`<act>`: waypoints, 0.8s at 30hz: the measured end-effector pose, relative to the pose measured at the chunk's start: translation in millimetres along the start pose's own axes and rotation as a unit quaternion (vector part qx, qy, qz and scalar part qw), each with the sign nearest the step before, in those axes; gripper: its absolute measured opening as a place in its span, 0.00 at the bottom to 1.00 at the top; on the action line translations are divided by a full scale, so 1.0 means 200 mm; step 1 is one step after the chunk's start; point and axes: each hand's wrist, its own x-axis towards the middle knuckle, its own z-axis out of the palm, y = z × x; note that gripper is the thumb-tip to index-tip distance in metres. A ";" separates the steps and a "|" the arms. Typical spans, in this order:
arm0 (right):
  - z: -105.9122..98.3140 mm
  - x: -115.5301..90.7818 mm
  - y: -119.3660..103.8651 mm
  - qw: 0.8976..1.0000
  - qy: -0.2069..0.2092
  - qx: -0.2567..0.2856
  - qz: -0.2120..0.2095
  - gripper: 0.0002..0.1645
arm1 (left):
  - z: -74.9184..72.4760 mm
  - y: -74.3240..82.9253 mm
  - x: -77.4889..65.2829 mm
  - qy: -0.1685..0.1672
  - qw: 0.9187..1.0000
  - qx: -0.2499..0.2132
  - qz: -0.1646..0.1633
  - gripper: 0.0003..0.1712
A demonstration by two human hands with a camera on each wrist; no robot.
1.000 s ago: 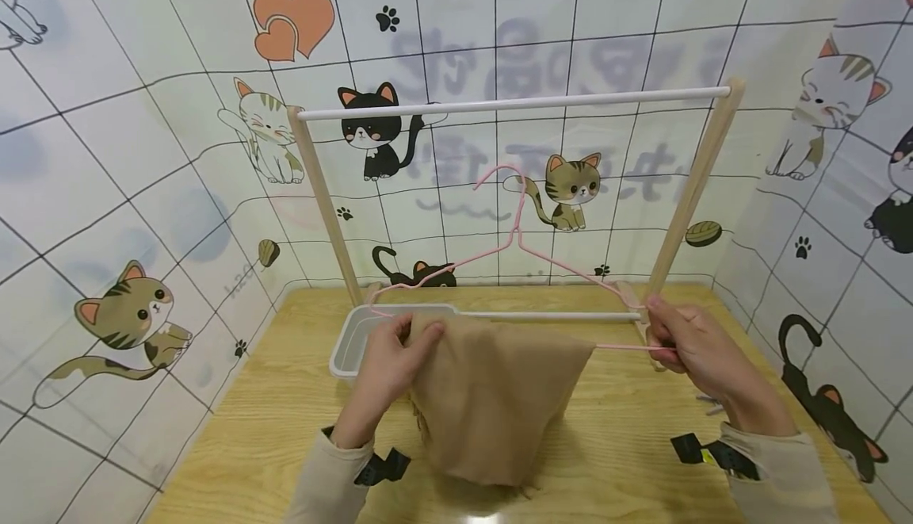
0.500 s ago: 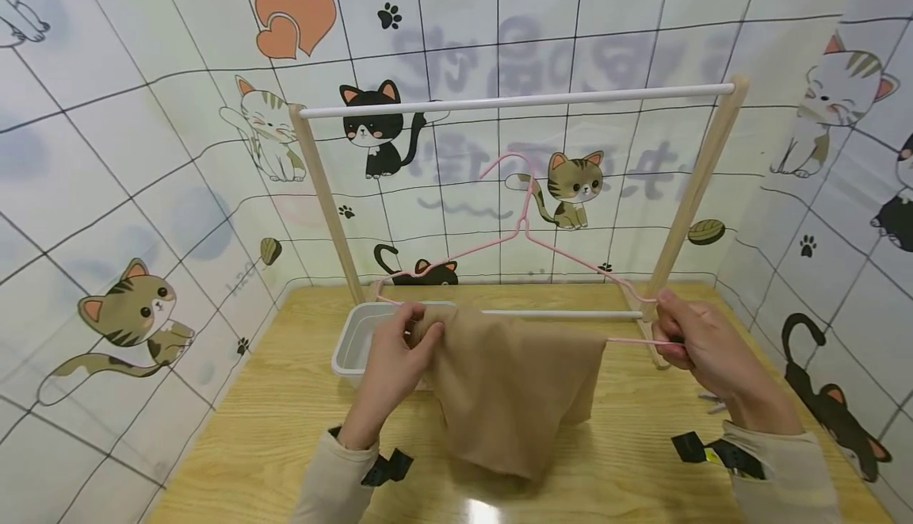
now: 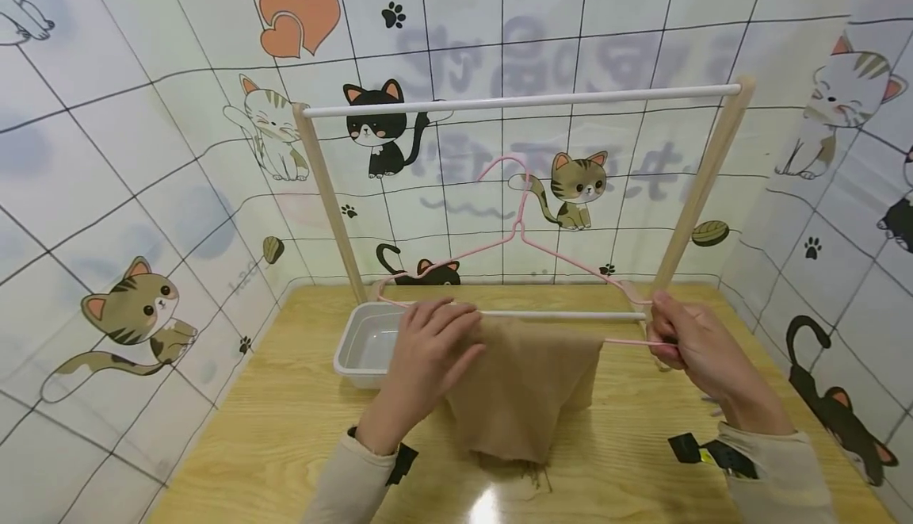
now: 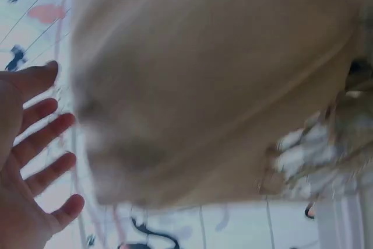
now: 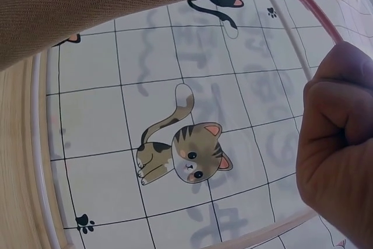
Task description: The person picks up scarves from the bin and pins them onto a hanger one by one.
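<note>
A brown fringed scarf (image 3: 524, 389) hangs folded over the lower bar of a pink wire hanger (image 3: 519, 227), its fringe showing at the bottom. My right hand (image 3: 695, 349) grips the hanger's right end, fist closed round the wire; the right wrist view shows the curled fingers (image 5: 338, 115) beside the pink wire. At the scarf's upper left, my left hand (image 3: 431, 353) has its fingers extended and overlaps the cloth in the head view. The left wrist view shows those fingers (image 4: 44, 138) spread apart beside the scarf's edge, pinching nothing. The hanger's hook points up, below the rack's rail.
Behind the hanger stands a rack with a white top rail (image 3: 521, 101), wooden posts (image 3: 702, 191) and a white lower bar (image 3: 571, 315). A light grey plastic tub (image 3: 349, 365) sits left on the wooden table (image 3: 257, 437). Cat-print sheeting (image 3: 456, 40) encloses the back and sides.
My left hand has let go of the scarf's upper left corner, straightened its fingers and moved right along the top edge. The right hand keeps hold of the hanger.
</note>
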 end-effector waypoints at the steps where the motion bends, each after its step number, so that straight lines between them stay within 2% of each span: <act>1: 0.00 0.00 0.00 1.000 0.004 -0.002 0.001 0.31 | 0.02 0.00 0.01 -0.015 1.000 0.004 0.020 0.20; 3: 0.02 0.01 0.00 1.000 0.008 -0.011 0.002 0.31 | 0.06 0.01 0.03 -0.033 0.999 0.007 0.037 0.18; 6: 0.04 0.02 0.01 0.999 0.010 -0.029 0.008 0.32 | 0.10 0.02 0.04 -0.035 0.999 -0.002 0.024 0.12; 9: 0.05 0.03 0.00 0.999 0.007 -0.043 0.013 0.32 | 0.11 0.04 0.05 -0.007 1.000 -0.013 0.005 0.08; 14: 0.07 0.04 -0.01 0.999 0.009 -0.052 0.011 0.32 | 0.12 0.10 0.11 0.036 0.999 -0.011 -0.026 0.10; 16: 0.08 0.04 -0.01 0.998 0.011 -0.055 0.009 0.32 | 0.12 0.13 0.13 0.030 0.999 -0.009 -0.038 0.11; 19: 0.08 0.04 -0.01 0.998 0.014 -0.057 0.007 0.32 | 0.11 0.13 0.13 0.000 0.999 0.006 -0.042 0.12; 24: 0.06 0.04 0.00 0.998 0.022 -0.059 0.005 0.33 | 0.09 0.11 0.11 -0.057 0.998 0.018 -0.016 0.18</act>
